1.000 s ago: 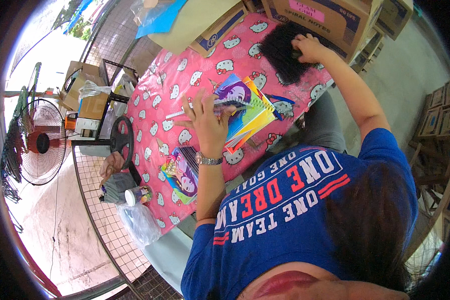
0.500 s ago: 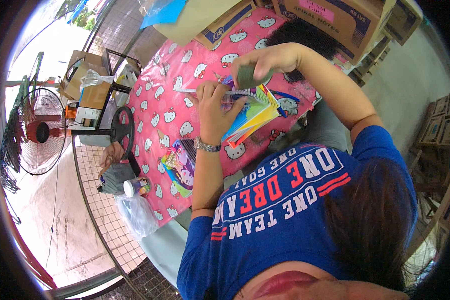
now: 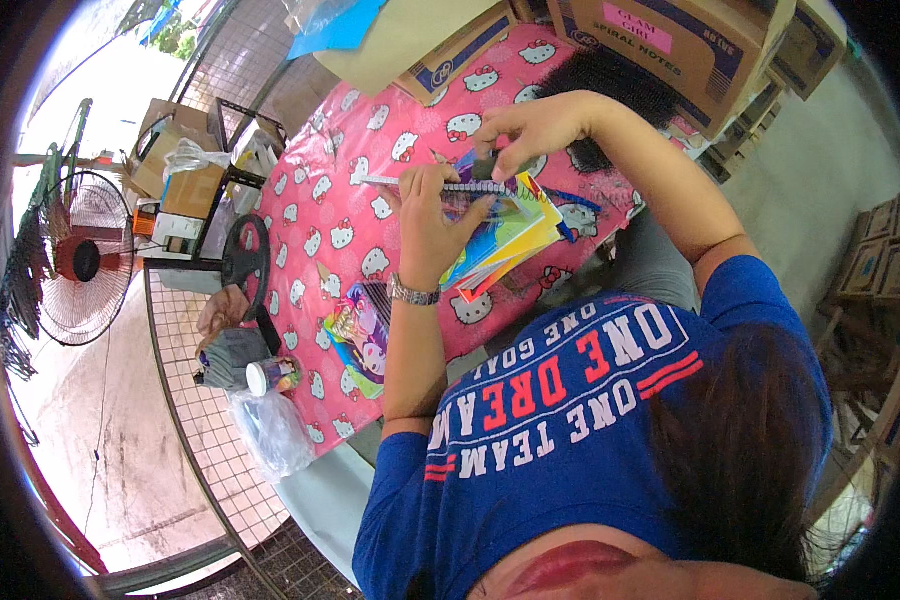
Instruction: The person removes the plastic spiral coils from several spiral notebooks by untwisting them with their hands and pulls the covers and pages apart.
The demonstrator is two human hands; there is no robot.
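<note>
Bench (image 3: 350, 270), pink patterned cover. Right forearm (image 3: 670, 170) angles inward from a bent elbow; left forearm (image 3: 415, 365) stands nearly upright, watch (image 3: 413, 293) at the wrist. Notebook stack (image 3: 530, 240) lies on the bench, beside the left hand; a coil-bound notebook (image 3: 475, 187) is raised on edge above it. Left hand (image 3: 432, 225) is closed on that raised edge. Right hand (image 3: 550, 122) is half curled, thumb and forefinger about a blurred dark piece (image 3: 485, 163) near the coil. One second ago, the right hand was at the black bristly pile (image 3: 610, 80) and the left-hand fingers were spread.
</note>
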